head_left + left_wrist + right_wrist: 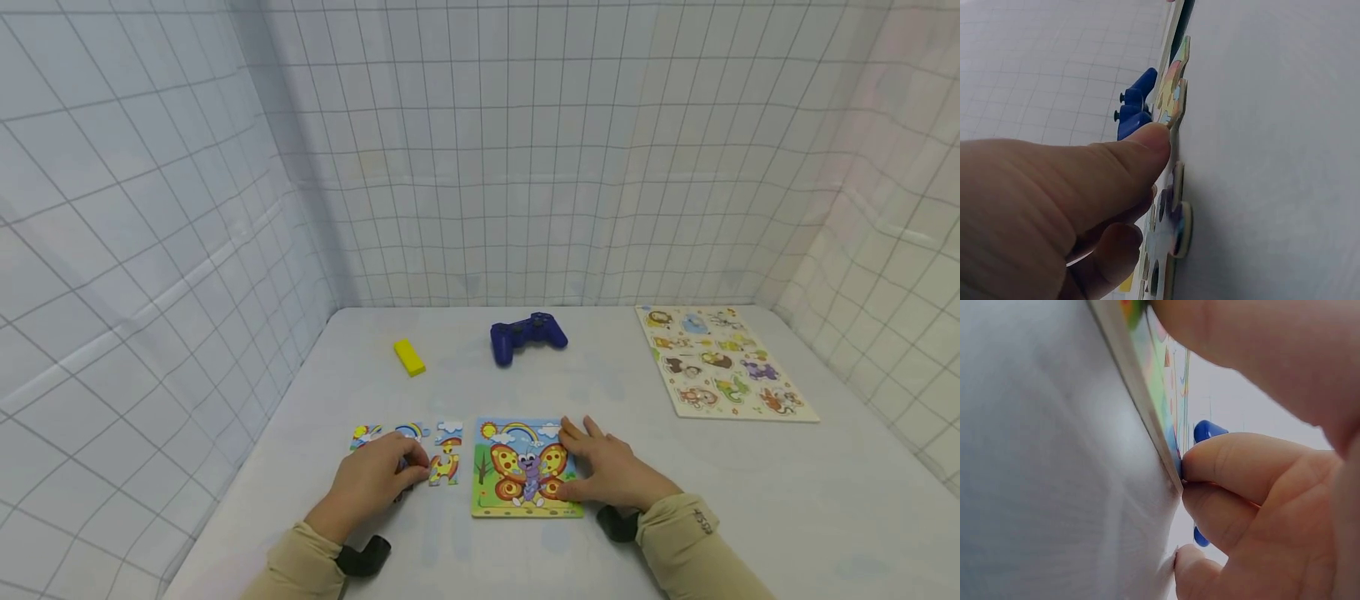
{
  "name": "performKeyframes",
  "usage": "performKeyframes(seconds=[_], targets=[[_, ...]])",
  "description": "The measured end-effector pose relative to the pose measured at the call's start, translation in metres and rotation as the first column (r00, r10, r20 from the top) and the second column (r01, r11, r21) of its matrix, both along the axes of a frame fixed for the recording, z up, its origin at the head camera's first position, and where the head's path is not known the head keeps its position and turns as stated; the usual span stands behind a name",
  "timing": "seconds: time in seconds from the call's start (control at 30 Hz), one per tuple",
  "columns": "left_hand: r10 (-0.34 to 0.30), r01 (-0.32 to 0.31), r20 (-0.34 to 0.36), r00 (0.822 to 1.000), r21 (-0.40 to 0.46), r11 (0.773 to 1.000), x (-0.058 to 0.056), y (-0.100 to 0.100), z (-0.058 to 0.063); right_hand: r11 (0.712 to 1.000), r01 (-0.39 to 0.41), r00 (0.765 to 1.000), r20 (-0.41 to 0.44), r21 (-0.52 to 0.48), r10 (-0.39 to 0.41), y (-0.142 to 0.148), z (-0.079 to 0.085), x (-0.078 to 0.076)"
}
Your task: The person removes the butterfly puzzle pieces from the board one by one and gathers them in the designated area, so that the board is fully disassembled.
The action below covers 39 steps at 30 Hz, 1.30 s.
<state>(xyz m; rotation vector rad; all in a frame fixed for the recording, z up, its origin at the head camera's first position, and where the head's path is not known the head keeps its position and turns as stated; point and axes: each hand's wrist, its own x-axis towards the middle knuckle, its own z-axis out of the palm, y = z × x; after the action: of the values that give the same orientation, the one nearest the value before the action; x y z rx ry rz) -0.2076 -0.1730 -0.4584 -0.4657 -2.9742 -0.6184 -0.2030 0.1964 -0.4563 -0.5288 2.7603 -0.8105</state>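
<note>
A square butterfly puzzle board (489,492) lies flat on the table in the head view. My right hand (611,471) rests on its right side, the thumb on the picture and the fingers spread at the upper right edge. To the board's left, several puzzle pieces lie in loose rows, among them a cloud piece (450,429) and a rainbow piece (410,430). My left hand (371,475) pinches the left edge of a yellow-and-red puzzle piece (445,468) between thumb and forefinger. It covers some of the other pieces. In the left wrist view the thumb overlaps a piece (1169,115).
Behind the board lies a dark blue game controller (528,332), and a yellow block (409,357) is to its left. An animal puzzle board (723,362) occupies the table's right back. Grid-patterned walls (510,167) stand around the white table (555,558).
</note>
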Motion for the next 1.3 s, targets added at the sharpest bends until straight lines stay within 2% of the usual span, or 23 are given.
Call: performKeyframes(seconds=[0.13,0.23,0.3,0.37,0.43,0.53,0.6,0.7,0.77,0.9,1.07,1.3], targets=[[0.005,-0.005,-0.005,1.000,0.000,1.000,0.000,0.000,0.000,1.000,-0.001,1.000,-0.001,0.001,0.001,0.000,0.001,0.000],[0.022,-0.022,-0.052,0.998,0.016,1.000,0.001,0.004,0.001,1.000,0.005,1.000,0.011,0.007,-0.005,-0.001,0.003,0.001],[0.002,0.002,-0.091,0.996,0.042,0.999,0.004,0.012,0.001,1.000,0.013,1.000,0.022,0.020,-0.014,-0.001,0.005,0.001],[-0.063,0.069,-0.118,0.991,0.051,0.996,0.007,0.023,0.000,0.999,0.013,1.000,0.027,0.040,-0.014,-0.002,0.007,0.001],[-0.165,0.171,-0.118,0.979,0.041,0.984,0.011,0.036,0.000,0.998,0.008,1.000,0.005,0.061,-0.008,-0.002,0.009,0.002],[-0.294,0.293,-0.083,0.952,-0.013,0.956,0.013,0.052,-0.002,0.998,0.008,0.994,-0.107,0.059,-0.002,-0.007,0.009,0.005],[-0.326,0.323,-0.061,0.943,-0.045,0.945,0.014,0.058,-0.003,0.999,-0.026,0.982,-0.188,0.023,0.030,-0.016,0.008,0.008],[-0.333,0.329,-0.052,0.942,-0.070,0.942,0.014,0.060,-0.004,0.995,-0.099,0.964,-0.248,-0.019,0.091,-0.033,0.004,0.015],[-0.331,0.328,-0.053,0.942,-0.065,0.943,0.014,0.059,-0.005,0.991,-0.132,0.963,-0.241,-0.021,0.123,-0.043,0.001,0.020],[-0.327,0.325,-0.049,0.944,-0.050,0.944,0.012,0.059,-0.007,0.993,-0.115,0.964,-0.238,0.010,0.114,-0.052,-0.001,0.027],[-0.317,0.316,-0.026,0.948,-0.038,0.948,0.010,0.060,-0.008,0.988,-0.150,0.957,-0.249,0.029,0.152,-0.053,0.000,0.027],[-0.304,0.304,0.013,0.952,-0.002,0.953,0.011,0.061,-0.007,0.989,-0.146,0.965,-0.217,0.030,0.150,-0.054,0.004,0.029]])
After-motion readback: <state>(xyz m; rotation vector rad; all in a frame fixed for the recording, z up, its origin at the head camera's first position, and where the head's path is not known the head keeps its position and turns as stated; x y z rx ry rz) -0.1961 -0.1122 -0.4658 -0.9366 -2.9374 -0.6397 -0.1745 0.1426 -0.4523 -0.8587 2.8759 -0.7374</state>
